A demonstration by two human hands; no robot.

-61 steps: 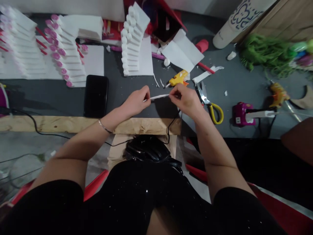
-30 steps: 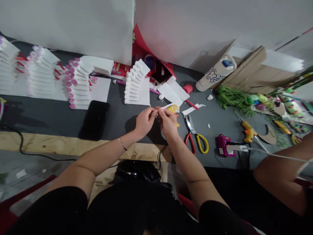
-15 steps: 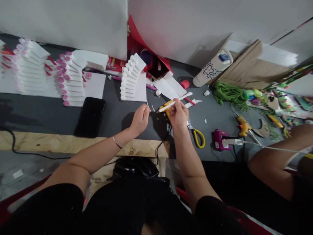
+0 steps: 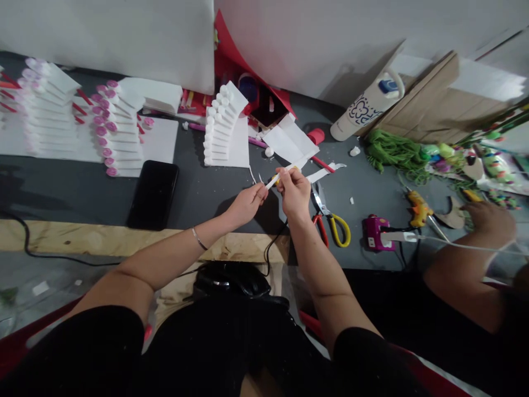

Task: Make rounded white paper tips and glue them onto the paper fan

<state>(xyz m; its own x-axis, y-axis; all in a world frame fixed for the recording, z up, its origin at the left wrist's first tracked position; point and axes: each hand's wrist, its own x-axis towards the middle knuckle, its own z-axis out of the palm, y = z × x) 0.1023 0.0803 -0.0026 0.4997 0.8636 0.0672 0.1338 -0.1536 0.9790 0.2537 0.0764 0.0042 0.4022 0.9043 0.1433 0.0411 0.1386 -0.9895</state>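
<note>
A thin white stick [image 4: 273, 181] spans the gap between my two hands over the dark table. My left hand [image 4: 249, 203] pinches its lower end, fingers closed. Higher up, my right hand [image 4: 294, 190] is closed round the same stick. Part of a yellow tool [image 4: 276, 178] shows behind the hands. Scissors with red and yellow handles [image 4: 339, 230] lie right of my right hand. Beyond my hands are a folded white paper [image 4: 289, 140] and a small white ball [image 4: 269, 151]. A fan of white-tipped sticks [image 4: 219, 129] rests on paper to the left.
A black phone [image 4: 152, 194] and pink-tipped sticks [image 4: 119, 146] lie left. Rightward are a white bottle [image 4: 357, 113], green yarn [image 4: 392, 151], a purple power adapter [image 4: 377, 232], a yellow glue gun [image 4: 419, 209] and another person's hand [image 4: 487, 223].
My left hand has moved right and closed on the lower end of the stick. The stick's angle has steepened. At the right, the other person's hand has come further into view.
</note>
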